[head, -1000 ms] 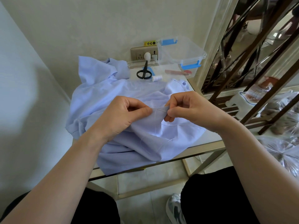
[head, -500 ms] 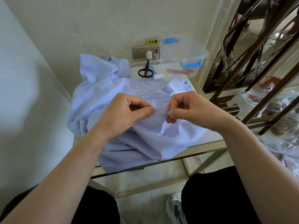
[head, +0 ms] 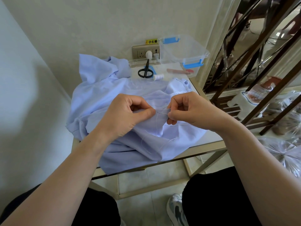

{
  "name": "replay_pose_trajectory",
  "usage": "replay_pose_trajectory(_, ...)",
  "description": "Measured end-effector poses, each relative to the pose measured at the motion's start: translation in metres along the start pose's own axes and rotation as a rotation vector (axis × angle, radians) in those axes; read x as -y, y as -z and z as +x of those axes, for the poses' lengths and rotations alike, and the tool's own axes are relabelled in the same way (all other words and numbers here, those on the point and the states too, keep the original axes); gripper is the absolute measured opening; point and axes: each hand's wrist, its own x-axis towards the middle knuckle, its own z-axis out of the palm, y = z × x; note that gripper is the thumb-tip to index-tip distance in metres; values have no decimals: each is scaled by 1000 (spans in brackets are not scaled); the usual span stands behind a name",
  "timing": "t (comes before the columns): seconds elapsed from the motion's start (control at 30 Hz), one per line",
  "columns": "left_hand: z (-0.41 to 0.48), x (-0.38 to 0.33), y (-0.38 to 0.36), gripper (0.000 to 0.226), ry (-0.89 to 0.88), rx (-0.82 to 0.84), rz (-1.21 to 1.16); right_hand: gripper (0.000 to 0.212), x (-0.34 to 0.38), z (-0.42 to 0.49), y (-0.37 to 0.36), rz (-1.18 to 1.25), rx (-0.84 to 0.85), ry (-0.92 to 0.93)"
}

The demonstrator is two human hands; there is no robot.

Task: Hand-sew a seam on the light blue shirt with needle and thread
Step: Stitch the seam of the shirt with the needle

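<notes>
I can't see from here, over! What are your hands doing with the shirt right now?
Left hand pinching the shirt fold. Right hand pinching the needle, partway through the fabric. Nothing in the way.

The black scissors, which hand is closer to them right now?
Left. The left hand sits almost straight below the scissors; the right hand is farther off to their right.
</notes>
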Motion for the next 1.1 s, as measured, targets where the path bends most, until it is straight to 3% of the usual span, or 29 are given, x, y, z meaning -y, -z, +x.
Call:
replay_pose_trajectory(0.3,0,2,-4,19,-75,-62,160,15,-5,4,-3,-31,-18,22)
replay_pose_trajectory(0.5,2,3,-1,8,-18,-32,37,10,-8,5,-1,83,-62,83)
replay_pose_trajectory(1.1,2,0,5,26,100,100,-275,11,-18,9,0,369,81,178)
